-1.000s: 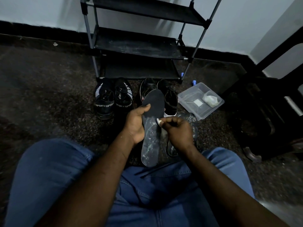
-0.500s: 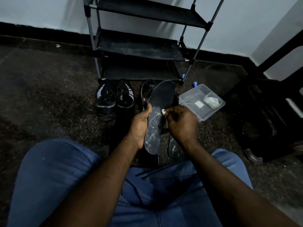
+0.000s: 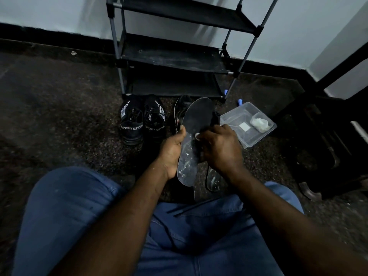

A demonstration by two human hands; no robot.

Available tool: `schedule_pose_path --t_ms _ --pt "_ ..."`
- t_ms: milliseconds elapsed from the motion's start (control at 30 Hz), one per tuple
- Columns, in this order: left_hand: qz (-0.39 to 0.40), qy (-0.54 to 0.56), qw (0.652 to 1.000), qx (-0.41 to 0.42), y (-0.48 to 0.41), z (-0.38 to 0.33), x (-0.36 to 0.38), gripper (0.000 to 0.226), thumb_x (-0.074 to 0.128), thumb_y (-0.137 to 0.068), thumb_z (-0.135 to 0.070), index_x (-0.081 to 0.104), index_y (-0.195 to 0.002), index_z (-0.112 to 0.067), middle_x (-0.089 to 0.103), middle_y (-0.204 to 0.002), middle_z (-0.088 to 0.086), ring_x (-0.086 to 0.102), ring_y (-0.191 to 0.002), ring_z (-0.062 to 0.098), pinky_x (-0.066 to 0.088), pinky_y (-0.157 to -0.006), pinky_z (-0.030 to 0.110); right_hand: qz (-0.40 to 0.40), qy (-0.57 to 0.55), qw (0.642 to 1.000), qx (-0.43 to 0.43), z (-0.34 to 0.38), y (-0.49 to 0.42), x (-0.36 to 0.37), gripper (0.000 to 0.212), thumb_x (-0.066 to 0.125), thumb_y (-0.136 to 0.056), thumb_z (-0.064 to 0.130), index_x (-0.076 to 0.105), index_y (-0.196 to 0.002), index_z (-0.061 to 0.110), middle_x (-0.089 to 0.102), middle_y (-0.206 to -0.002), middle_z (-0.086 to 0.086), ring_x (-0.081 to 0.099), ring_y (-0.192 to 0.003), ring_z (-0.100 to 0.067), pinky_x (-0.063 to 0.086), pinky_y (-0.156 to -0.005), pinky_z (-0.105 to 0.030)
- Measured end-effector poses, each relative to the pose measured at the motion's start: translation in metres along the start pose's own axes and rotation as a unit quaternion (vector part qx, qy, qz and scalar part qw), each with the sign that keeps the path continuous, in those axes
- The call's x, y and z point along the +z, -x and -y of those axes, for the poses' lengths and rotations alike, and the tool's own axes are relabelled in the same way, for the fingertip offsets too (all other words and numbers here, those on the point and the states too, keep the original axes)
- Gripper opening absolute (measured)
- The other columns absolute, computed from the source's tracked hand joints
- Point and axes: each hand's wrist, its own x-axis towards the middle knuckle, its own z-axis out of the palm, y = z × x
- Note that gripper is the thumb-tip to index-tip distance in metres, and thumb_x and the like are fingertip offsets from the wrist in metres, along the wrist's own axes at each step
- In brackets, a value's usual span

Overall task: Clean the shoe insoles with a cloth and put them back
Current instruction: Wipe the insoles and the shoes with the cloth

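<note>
My left hand [image 3: 172, 150] grips the left edge of a dark insole [image 3: 194, 134], holding it up over the floor with its toe end pointing away. The insole's near half looks wet and shiny. My right hand [image 3: 220, 149] is closed on a small white cloth [image 3: 197, 136], of which only a corner shows, pressed against the insole's middle. A second insole [image 3: 213, 179] lies on the floor under my right wrist. Behind the raised insole a black shoe [image 3: 182, 109] is partly hidden.
A pair of black SPORT sneakers [image 3: 142, 121] stands left of my hands. A clear plastic tub [image 3: 248, 124] with white items sits to the right. A black shoe rack [image 3: 175, 54] stands against the wall. Dark furniture [image 3: 326, 148] fills the right side.
The insole has been raised and tipped further away from me. My right hand with the cloth has moved up along it, from near the heel area toward the middle.
</note>
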Motion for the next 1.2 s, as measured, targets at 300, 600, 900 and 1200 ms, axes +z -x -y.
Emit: schedule_pose_path --t_ms 300,600,900,1200 --pt "-0.005 -0.022 1.0 -0.018 -0.002 0.009 0.006 0.051 0.037 -0.108 -0.044 0.062 -0.13 -0.005 0.072 -0.101 0.014 0.072 -0.087 0.024 0.061 -0.074 0.03 -0.02 -0.078 0.996 0.041 0.008 0.006 0.004 0.02 0.064 -0.084 0.019 0.08 -0.097 0.017 0.07 -0.091 -0.006 0.063 -0.082 -0.029 0.053 -0.07 -0.034" --pt "-0.035 -0.028 0.999 -0.011 0.0 0.005 0.001 0.053 0.037 -0.108 -0.047 0.063 -0.13 -0.006 0.073 -0.106 0.013 0.072 -0.089 0.024 0.06 -0.074 0.032 -0.028 -0.038 0.998 0.051 0.004 -0.002 0.001 0.02 0.066 -0.086 0.022 0.08 -0.099 0.019 0.069 -0.091 -0.005 0.06 -0.082 -0.028 0.05 -0.068 -0.035" --pt "-0.012 -0.041 0.999 -0.024 -0.004 0.011 0.006 0.05 0.035 -0.108 -0.048 0.069 -0.113 -0.011 0.075 -0.093 0.009 0.073 -0.08 0.02 0.059 -0.074 0.029 -0.071 -0.129 0.979 0.138 0.007 0.003 0.0 0.016 0.071 -0.087 0.015 0.08 -0.101 0.02 0.072 -0.097 -0.003 0.068 -0.08 -0.023 0.057 -0.074 -0.036" --pt "-0.022 -0.029 0.999 -0.008 -0.002 0.009 0.005 0.046 0.036 -0.109 -0.044 0.067 -0.116 -0.011 0.076 -0.095 0.01 0.073 -0.083 0.022 0.06 -0.074 0.031 -0.09 -0.134 0.974 0.161 0.01 -0.004 0.002 0.012 0.072 -0.088 0.015 0.079 -0.097 0.019 0.07 -0.092 -0.003 0.066 -0.076 -0.023 0.054 -0.07 -0.031"
